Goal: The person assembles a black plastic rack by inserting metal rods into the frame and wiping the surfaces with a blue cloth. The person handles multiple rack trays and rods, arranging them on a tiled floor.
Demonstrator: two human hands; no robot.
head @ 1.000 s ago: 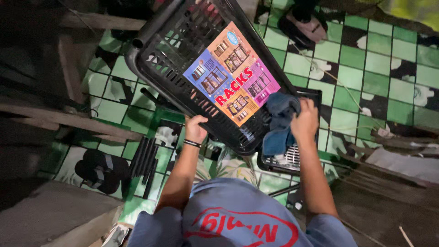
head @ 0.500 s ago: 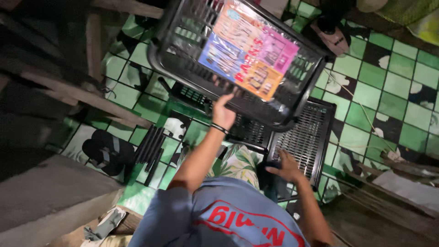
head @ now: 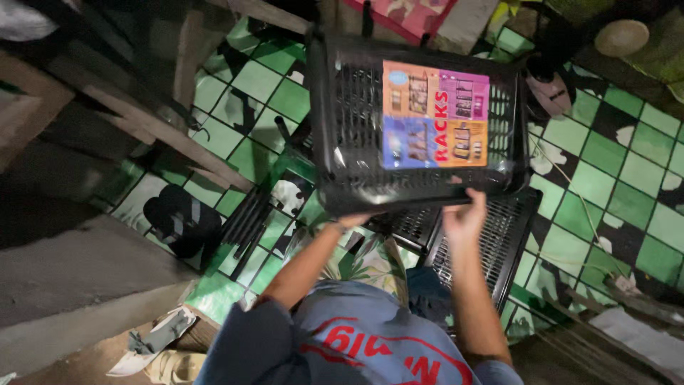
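left hand (head: pixel 354 219): gripping the black rack shelf (head: pixel 417 121) at its near edge
right hand (head: pixel 464 214): fingers closed on the same edge

The scene is dim, lit from above near the camera, so the middle is brightest and the edges fall away into dark. The green tiled floor (head: pixel 627 207) catches the most light at its right side; its top left corner and the timber there sink into deep shadow. Glare sits on the glossy label (head: pixel 434 115) of the black tray (head: pixel 335 171), with small highlights along the plastic. The hands are slightly soft with motion blur. Straight lines bend towards the edges, and the dark areas look grainy.
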